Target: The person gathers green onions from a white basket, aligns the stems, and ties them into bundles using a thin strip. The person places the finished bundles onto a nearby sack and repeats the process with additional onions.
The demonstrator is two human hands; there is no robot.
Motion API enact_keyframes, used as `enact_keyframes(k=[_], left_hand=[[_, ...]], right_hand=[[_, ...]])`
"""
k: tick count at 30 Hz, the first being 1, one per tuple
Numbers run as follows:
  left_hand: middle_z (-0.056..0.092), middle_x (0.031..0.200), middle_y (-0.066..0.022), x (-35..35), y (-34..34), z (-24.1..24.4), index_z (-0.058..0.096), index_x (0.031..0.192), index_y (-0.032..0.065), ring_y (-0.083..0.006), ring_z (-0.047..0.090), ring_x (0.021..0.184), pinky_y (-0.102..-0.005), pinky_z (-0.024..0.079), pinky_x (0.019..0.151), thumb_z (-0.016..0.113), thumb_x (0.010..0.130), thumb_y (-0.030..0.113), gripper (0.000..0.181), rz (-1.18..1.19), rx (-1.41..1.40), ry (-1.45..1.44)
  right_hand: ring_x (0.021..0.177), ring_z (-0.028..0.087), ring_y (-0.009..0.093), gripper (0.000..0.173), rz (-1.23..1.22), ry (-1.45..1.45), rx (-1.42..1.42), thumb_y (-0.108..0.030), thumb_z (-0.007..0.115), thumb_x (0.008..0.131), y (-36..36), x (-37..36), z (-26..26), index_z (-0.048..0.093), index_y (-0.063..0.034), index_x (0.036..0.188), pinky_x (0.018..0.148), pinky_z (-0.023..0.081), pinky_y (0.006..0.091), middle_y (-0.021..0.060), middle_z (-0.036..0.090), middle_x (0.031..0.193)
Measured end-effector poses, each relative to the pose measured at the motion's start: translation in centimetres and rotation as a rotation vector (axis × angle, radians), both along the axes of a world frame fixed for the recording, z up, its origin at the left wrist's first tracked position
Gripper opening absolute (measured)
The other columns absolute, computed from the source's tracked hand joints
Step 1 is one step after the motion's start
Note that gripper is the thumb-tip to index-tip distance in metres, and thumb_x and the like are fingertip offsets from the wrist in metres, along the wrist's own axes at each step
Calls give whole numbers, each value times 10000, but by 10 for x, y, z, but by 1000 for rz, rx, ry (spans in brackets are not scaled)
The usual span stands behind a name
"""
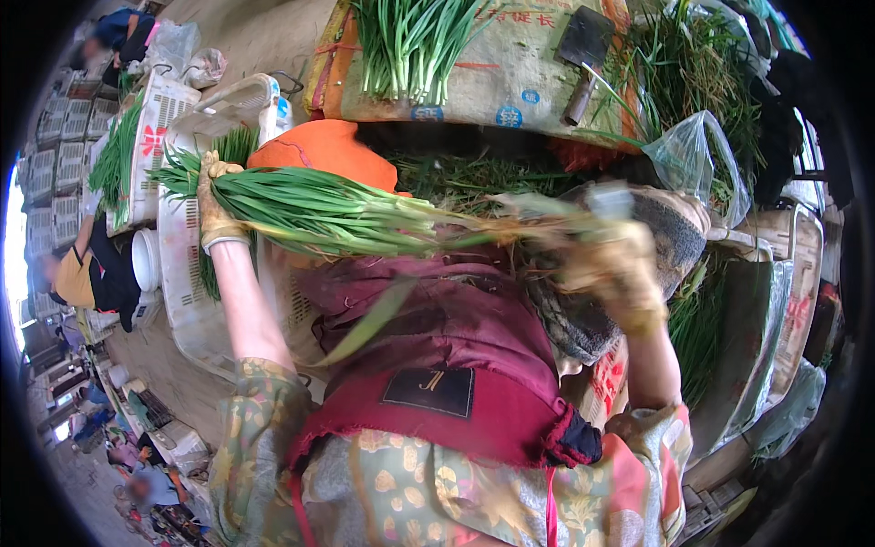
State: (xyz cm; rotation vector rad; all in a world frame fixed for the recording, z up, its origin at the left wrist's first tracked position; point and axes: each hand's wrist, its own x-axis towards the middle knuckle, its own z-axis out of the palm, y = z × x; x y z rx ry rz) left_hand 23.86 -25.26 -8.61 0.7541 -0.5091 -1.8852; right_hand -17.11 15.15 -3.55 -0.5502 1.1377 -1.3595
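Observation:
My gloved left hand [220,198] grips a bunch of green garlic chives [328,208] near its leafy end, holding it level above my lap. My right hand [608,267], also gloved, is blurred by motion at the root end on the right; dry, brownish leaf strands stretch between it and the bunch, and its fingers cannot be made out. A loose pale green leaf [372,325] is over my dark red apron [437,335]. Beyond, another bunch of chives [413,55] lies on a sack-covered surface [478,96], with a broad-bladed tool [586,41] to its right.
White plastic baskets [195,328] with chives stand at my left, beside a white bucket [145,260]. An orange item [321,150] lies past the held bunch. Leaf waste [711,75] and a clear plastic bag [704,161] are at the upper right. Other people are at the far left.

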Motion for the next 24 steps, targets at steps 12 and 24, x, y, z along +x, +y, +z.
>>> enact_keyframes(k=[12,24], left_hand=[[430,555,31,-6,10,17,448,633,159,-140,450,556,-283,448,578,600,967,166,367,127,-24,-280],[400,597,37,-47,26,46,453,670,149,-123,420,538,-276,483,632,637,954,171,339,278,-10,-430]], right_hand=[[829,634,164,331,177,911,509,-315,724,866,-79,19,-37,656,-86,1095,773,530,301,103,655,918],[1060,631,356,612,576,1016,-168,-367,691,846,-140,71,-40,502,-143,1384,913,506,422,184,646,1178]])
